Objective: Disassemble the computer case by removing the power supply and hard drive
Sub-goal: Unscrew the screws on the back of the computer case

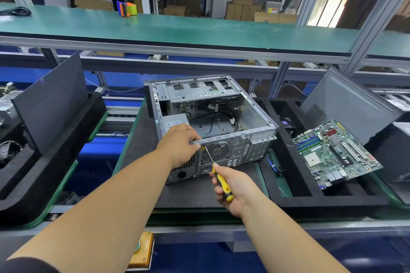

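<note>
The computer case lies on its side on a dark mat at the middle of the workbench, its open side up and its rear panel turned toward the person. The power supply is still seated in the near-left corner of the chassis, its label side up; the label carries printed rows of text and what may be a blue logo, but none of it can be read at this size. The left hand rests over the top rear edge of the case, its fingers curled onto the metal lip just beside the power supply, steadying the chassis. The right hand is wrapped tightly round the yellow-and-black handle of a screwdriver, whose shaft runs up and left to a point on the rear panel just under that lip, beside the fan grille; its tip seems to sit on a power supply mounting screw, though the screw itself is too small to make out. By my judgement the task is at an early to middle stage: the motherboard is already out, leaning on the black foam tray to the right, loose cables trail across the bare chassis floor, and the power supply has yet to be unscrewed and lifted away. Whether a hard drive remains in the drive cage at the far end cannot be told. A yellow warning sticker on a far box is illegible.
</note>
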`<state>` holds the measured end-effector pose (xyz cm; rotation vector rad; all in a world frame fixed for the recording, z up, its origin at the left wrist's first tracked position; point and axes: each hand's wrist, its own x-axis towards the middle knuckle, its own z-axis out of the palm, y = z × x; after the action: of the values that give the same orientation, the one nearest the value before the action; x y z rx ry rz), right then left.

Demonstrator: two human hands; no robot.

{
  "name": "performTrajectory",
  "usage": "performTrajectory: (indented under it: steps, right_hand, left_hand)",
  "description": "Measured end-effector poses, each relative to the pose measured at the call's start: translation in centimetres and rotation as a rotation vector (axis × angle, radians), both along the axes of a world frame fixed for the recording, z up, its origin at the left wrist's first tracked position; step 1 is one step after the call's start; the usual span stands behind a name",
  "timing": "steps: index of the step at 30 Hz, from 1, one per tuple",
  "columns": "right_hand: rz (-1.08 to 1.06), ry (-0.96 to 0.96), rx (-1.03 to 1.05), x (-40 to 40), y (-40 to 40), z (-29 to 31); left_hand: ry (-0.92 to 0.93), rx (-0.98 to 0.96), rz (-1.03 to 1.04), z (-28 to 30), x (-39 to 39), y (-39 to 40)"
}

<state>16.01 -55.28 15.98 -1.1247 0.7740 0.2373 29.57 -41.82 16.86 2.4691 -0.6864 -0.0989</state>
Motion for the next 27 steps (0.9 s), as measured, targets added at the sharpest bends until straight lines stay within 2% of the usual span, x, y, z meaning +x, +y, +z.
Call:
performTrajectory:
  steps: [2, 10, 13, 15, 16, 19, 21, 24, 27]
  right_hand:
    - [0.015, -0.001, -0.096, 0.2, 0.0, 0.0]
    - [0.095, -0.131, -0.768, 0.0, -0.2, -1.2]
    - [0.136, -0.16, -0.886, 0.2, -0.4, -1.3]
    - [0.135, -0.147, -0.82, 0.2, -0.3, -1.0]
    - [0.115, -0.129, -0.67, 0.0, -0.3, -0.7]
    - [0.072, -0.064, 0.018, -0.3, -0.2, 0.0]
    - [0.063, -0.095, 0.257, -0.5, -0.3, 0.1]
    - [0.056, -0.147, 0.306, -0.5, -0.1, 0.0]
    - [0.057, -0.126, 0.116, -0.4, 0.2, 0.0]
  left_hand:
    - [-0.003, 0.004, -0.001, 0.0, 0.0, 0.0]
    - [-0.013, -0.004, -0.006, -0.2, 0.1, 0.0]
    - [-0.023, -0.002, -0.009, -0.2, 0.2, -0.1]
    - [-0.026, -0.004, -0.008, -0.3, 0.3, -0.1]
    - [-0.028, -0.005, -0.009, -0.4, 0.3, -0.1]
    - [-0.036, -0.005, -0.016, -0.5, 0.3, 0.1]
    - [-0.036, -0.007, -0.016, -0.5, 0.2, 0.0]
    - [-0.029, -0.006, -0.01, -0.6, 0.2, -0.1]
    - [-0.021, -0.006, -0.003, -0.5, 0.3, -0.1]
